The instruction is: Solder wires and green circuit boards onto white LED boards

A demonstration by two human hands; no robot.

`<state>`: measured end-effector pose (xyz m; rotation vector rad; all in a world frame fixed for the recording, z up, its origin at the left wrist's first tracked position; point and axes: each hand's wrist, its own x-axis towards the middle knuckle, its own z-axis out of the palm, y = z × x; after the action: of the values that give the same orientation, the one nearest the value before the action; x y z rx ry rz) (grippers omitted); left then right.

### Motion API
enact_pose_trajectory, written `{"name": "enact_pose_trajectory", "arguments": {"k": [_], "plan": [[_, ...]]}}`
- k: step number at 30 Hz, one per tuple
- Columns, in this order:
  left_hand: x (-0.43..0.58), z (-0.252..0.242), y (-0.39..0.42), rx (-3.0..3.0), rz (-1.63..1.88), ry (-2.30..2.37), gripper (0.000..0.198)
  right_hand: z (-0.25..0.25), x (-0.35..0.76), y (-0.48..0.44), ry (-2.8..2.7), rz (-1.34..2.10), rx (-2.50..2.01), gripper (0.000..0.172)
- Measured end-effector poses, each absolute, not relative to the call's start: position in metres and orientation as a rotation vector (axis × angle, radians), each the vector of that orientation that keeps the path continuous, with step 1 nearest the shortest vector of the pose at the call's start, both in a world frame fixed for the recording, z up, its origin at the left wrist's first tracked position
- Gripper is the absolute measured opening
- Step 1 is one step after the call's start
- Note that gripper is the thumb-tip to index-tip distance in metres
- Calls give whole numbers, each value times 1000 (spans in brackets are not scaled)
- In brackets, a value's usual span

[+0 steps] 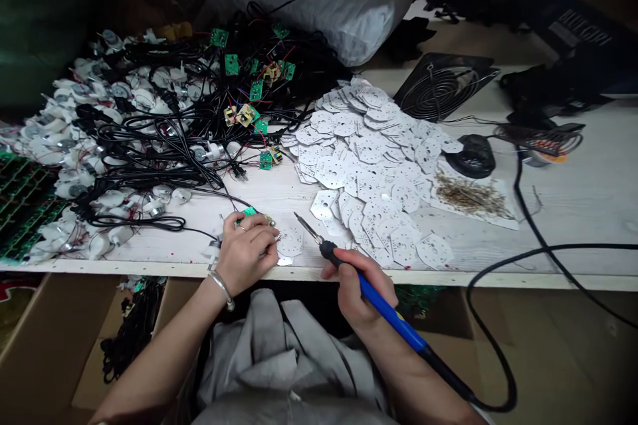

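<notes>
My right hand (366,285) grips a blue-handled soldering iron (383,305), whose metal tip points up and left over the table. My left hand (249,246), with a bangle at the wrist, is closed low over the table near its front edge. What its fingertips pinch is hidden. Just beyond the fingers shows a small green circuit board (248,211) with a wire leading to it. A white perforated plate (292,239) lies beside the fingertips, partly covered by them. The iron's tip is apart from the plate.
A large heap of white plates (369,166) spreads to the right. Black cables (174,126) with boards and white motor-like parts (114,93) pile up on the left. A black fan (443,86), a solder-littered sheet (473,196) and the iron's cord (528,212) are at right.
</notes>
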<state>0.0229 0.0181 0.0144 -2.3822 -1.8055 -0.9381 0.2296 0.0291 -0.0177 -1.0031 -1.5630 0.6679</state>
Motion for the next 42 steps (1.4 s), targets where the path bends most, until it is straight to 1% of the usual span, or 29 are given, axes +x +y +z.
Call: {"name": "enact_pose_trajectory", "arguments": {"k": [2,8,12,18,25,36,42], "plan": [[24,15,17,-2354,-966,-1820,14,-23,234,25,-1543,628,-1096,15],[23,14,15,-2306,-976,-1852,14,-27,233,22,-1531,627,-1210,26],[24,13,15,-2292,-993,-1785,14,-24,227,24,-1550,662,-1221,29],[24,12,16,-2265,-988,-1784,13,-21,221,27,-1536,687,-1164,26],[24,11,16,-2255,-979,-1785,13,-15,220,29,-1575,702,-1056,18],[24,11,16,-2243,-962,-1785,12,-9,217,31,-1598,667,-1123,20],[24,11,16,-2235,-973,-1806,12,-17,221,28,-1598,677,-1128,20]]}}
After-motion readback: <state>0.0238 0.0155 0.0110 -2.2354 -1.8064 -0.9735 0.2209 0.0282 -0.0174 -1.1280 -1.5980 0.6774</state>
